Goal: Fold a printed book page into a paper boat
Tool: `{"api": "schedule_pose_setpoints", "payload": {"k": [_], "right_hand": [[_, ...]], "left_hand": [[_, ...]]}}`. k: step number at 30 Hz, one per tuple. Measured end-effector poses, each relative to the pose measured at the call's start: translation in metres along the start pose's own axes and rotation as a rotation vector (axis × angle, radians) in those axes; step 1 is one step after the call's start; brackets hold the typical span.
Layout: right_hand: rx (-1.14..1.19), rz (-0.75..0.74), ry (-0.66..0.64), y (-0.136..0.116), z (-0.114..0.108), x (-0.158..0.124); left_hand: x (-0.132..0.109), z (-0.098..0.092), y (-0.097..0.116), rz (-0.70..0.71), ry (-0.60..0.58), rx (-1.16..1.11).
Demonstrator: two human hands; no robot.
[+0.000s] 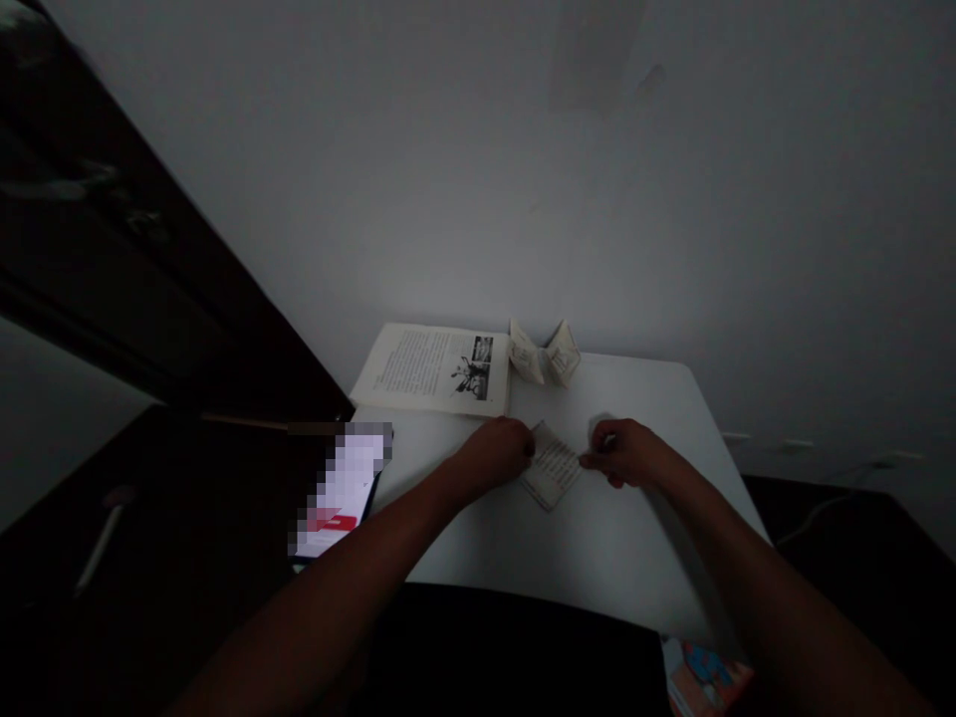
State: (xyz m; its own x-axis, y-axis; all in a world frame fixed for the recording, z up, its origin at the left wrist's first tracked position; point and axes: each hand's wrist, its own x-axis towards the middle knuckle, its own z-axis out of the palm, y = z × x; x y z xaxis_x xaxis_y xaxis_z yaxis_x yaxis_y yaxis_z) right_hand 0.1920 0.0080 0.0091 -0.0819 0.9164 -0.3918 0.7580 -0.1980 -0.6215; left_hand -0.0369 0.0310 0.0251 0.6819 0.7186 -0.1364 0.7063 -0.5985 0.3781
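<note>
A small folded square of printed paper (pixel 553 468) lies like a diamond on the white table (pixel 597 548). My left hand (pixel 499 450) is closed and pinches the paper's left corner. My right hand (pixel 623 453) is closed and pinches its right corner. Both forearms reach in from the bottom edge of the view.
An open book (pixel 437 366) with text and a picture lies at the table's back left. Beside it stand two folded paper pieces (pixel 545 354). A lit phone screen (pixel 345 488) rests at the table's left edge. Dark furniture fills the left; a colourful item (pixel 706 677) lies low right.
</note>
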Motion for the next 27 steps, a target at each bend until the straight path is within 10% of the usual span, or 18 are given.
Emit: {"api": "schedule_pose_setpoints", "payload": {"k": [11,27], "right_hand": [[-0.493,-0.307,0.317,-0.016,0.024,-0.037],[-0.239,-0.484,-0.037,-0.051,0.003,0.029]], "left_hand": [[-0.017,0.019,0.0,0.037,0.134,0.023],[-0.02,0.015,0.001,0.058,0.095,0.025]]}}
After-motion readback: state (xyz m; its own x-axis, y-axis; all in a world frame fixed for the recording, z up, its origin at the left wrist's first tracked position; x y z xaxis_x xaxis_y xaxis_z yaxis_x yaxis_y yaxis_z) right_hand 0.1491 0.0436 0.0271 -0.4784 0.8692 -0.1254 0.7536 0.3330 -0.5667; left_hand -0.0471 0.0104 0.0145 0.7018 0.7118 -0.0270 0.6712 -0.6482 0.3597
